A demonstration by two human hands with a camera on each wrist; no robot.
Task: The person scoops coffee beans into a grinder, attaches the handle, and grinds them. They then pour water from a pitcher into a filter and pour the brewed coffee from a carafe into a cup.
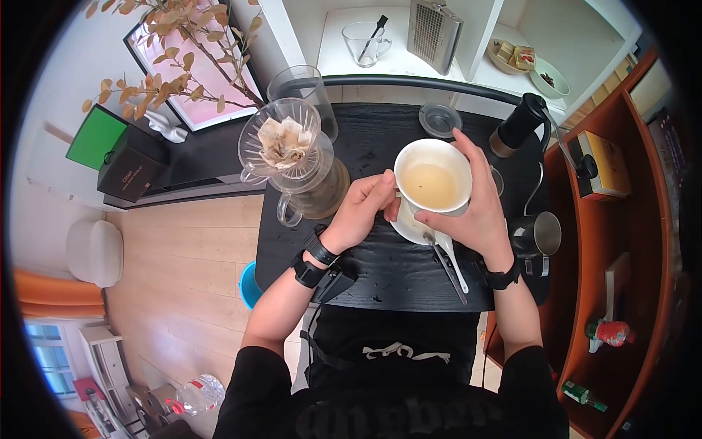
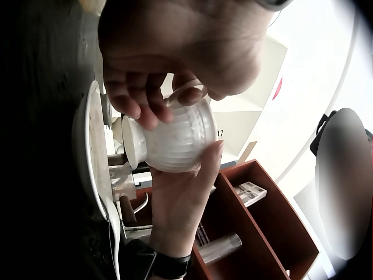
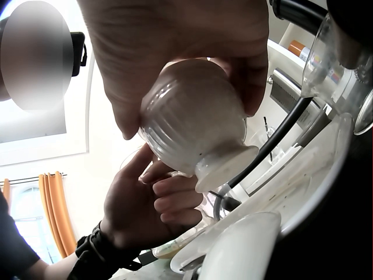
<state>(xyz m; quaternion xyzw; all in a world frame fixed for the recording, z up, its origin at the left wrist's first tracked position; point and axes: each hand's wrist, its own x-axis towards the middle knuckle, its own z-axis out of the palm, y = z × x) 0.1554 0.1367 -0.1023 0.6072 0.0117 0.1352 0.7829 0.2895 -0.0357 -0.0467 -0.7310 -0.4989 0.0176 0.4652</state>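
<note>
In the head view, the left hand (image 1: pixel 358 211) is hiding most of the handle (image 2: pixel 179 92) on the white cup (image 1: pixel 431 152), the right hand (image 1: pixel 482 212) is covering part of the cup's outer wall, and the cup is blocking part of the saucer (image 1: pixel 409 230). A dark speck (image 1: pixel 420 186) in the pale liquid (image 1: pixel 437 192) is proving too small to identify, and lettering (image 1: pixel 395 418) on the black shirt (image 1: pixel 245 391) is blurring into the cloth. The left wrist view's bottom edge is cutting off the white spoon (image 1: pixel 453 265), while a blurred oval (image 2: pixel 347 184) is masking the person's head.
</note>
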